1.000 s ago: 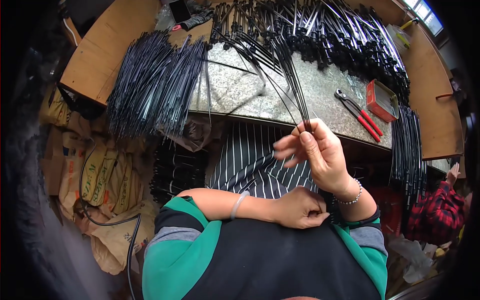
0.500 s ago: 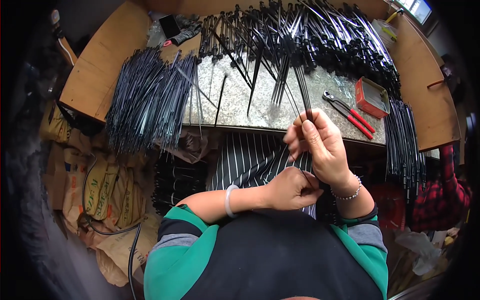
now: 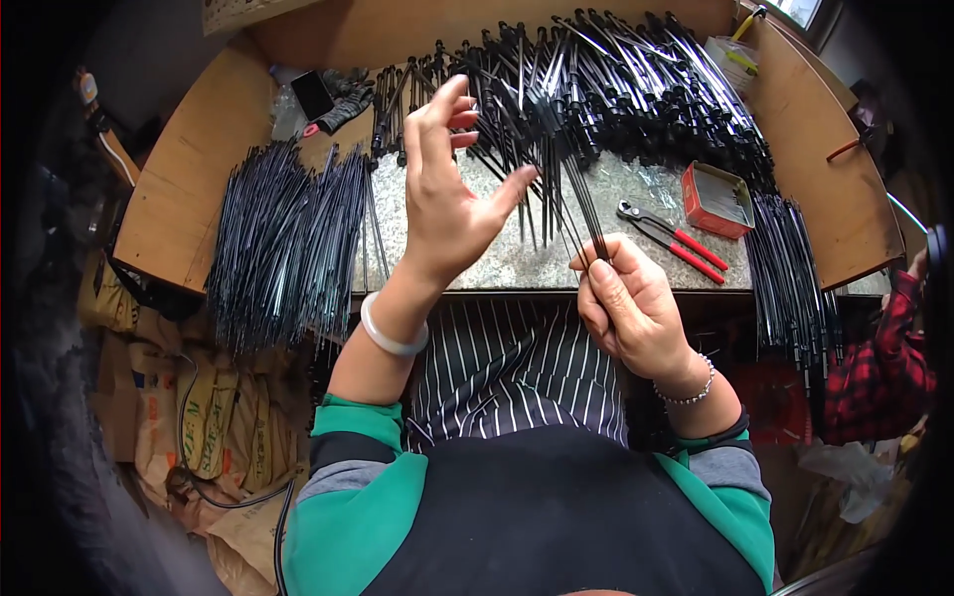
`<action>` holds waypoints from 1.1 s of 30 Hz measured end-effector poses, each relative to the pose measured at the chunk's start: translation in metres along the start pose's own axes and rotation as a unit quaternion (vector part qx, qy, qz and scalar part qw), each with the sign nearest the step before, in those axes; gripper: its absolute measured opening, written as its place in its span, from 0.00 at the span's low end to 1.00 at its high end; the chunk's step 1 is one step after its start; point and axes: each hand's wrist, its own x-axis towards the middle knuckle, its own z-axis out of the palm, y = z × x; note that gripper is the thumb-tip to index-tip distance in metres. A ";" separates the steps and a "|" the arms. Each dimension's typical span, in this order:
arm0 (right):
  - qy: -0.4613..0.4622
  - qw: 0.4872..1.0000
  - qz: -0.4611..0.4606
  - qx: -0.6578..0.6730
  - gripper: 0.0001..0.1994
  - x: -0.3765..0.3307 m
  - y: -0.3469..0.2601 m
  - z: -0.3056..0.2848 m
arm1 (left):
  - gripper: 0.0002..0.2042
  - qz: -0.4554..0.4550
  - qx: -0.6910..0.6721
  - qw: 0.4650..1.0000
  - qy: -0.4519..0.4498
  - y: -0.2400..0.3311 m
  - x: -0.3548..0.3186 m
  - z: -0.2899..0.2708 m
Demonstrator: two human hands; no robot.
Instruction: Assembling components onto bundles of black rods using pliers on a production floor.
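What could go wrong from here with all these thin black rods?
The held rods fan out from the right hand toward the rod pile, so their far ends might snag there. The left-side bundle overhangs the front edge of the table and could slip off if bumped. The pliers lie with their handles close to that edge, so an arm might knock them down.

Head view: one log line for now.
left hand: open, raised | right hand: pinching black rods | pliers: on table, near red tin
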 end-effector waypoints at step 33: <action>0.029 0.977 -0.123 -0.170 0.10 0.036 0.018 -0.061 | 0.20 0.009 -0.055 0.991 -0.120 -0.016 0.040 0.052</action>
